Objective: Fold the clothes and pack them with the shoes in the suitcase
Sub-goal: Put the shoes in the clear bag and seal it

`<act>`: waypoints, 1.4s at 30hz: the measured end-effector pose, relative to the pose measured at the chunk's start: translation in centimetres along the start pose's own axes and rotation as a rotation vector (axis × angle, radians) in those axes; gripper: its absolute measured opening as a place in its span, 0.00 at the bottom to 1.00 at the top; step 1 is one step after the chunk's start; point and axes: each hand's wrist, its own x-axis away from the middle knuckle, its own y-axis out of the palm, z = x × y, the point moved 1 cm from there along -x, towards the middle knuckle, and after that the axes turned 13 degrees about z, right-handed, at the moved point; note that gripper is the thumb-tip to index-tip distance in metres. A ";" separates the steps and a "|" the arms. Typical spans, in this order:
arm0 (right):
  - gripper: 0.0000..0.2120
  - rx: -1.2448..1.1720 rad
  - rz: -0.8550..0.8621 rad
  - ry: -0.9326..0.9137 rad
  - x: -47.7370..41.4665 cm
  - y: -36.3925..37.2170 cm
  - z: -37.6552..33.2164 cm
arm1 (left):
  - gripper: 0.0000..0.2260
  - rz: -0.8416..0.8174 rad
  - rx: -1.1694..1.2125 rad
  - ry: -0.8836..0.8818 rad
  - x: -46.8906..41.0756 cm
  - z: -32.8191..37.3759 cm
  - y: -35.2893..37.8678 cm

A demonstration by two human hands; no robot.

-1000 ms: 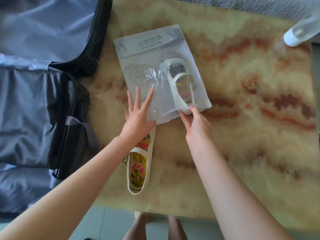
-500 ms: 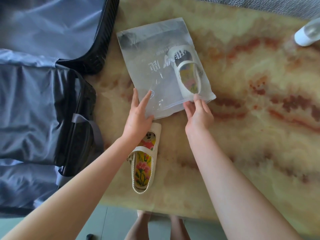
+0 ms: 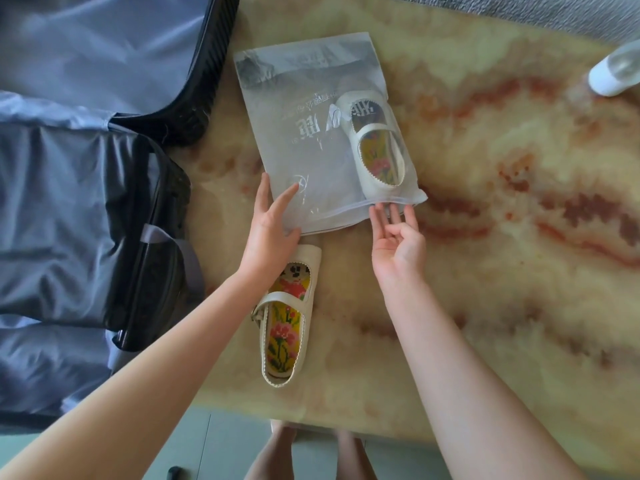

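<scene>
A frosted bag (image 3: 322,140) lies flat on the marbled surface (image 3: 485,271), just right of the open suitcase (image 3: 86,188). One shoe (image 3: 379,150) sits inside the bag along its right side, toe away from the person. The second shoe (image 3: 285,327) lies bare on the surface just below the bag. The left hand (image 3: 268,233) pinches the bag's near left corner, thumb on top. The right hand (image 3: 398,244) is loosely open, palm up, holding nothing, fingertips at the bag's near edge below the bagged shoe.
</scene>
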 end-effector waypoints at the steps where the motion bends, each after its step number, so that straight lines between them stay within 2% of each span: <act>1: 0.30 -0.003 -0.014 0.010 0.0 -0.1 0.1 | 0.30 -0.001 0.004 0.000 0.0 -0.1 0.0; 4: 0.25 0.119 -0.005 -0.003 0.1 -0.9 0.0 | 0.29 0.010 0.011 0.004 -0.1 -0.3 -0.2; 7: 0.14 0.609 0.069 -0.107 2.1 -3.3 -0.3 | 0.28 0.028 0.007 -0.012 -0.4 -0.7 -0.7; 9: 0.05 0.953 0.053 -0.126 4.6 -5.6 0.4 | 0.26 0.026 0.012 -0.010 -0.4 -1.2 -0.9; 10: 0.06 1.084 0.010 -0.102 6.1 -6.7 1.0 | 0.25 0.025 0.016 -0.003 -0.4 -1.3 -0.9; 12: 0.18 1.307 -0.123 -0.057 8.8 -8.8 2.7 | 0.22 0.033 0.019 0.003 -0.4 -1.4 -1.1; 14: 0.21 1.405 -0.210 -0.030 10.8 -10.4 4.6 | 0.21 0.043 0.014 -0.028 -0.2 -1.1 -1.4; 17: 0.13 1.451 -0.162 -0.118 12.2 -11.4 6.8 | 0.23 0.057 0.032 -0.098 -0.3 -0.9 -1.9; 19: 0.14 1.429 -0.082 -0.184 12.4 -11.5 7.5 | 0.25 0.068 0.050 -0.113 -0.5 -1.0 -2.1; 22: 0.18 1.305 -0.039 -0.127 12.7 -11.8 7.6 | 0.25 0.075 0.070 -0.123 -0.7 -1.1 -2.4; 30: 0.22 1.214 -0.140 -0.062 12.2 -14.2 2.1 | 0.23 0.078 0.076 -0.152 -0.8 -1.3 -2.5; 36: 0.20 1.277 -0.205 -0.217 11.7 -14.6 -0.7 | 0.25 0.090 0.079 -0.167 -0.7 -1.5 -2.3; 42: 0.19 1.254 -0.276 -0.181 10.1 -11.5 -1.5 | 0.24 0.094 0.073 -0.145 -0.7 -1.8 -2.1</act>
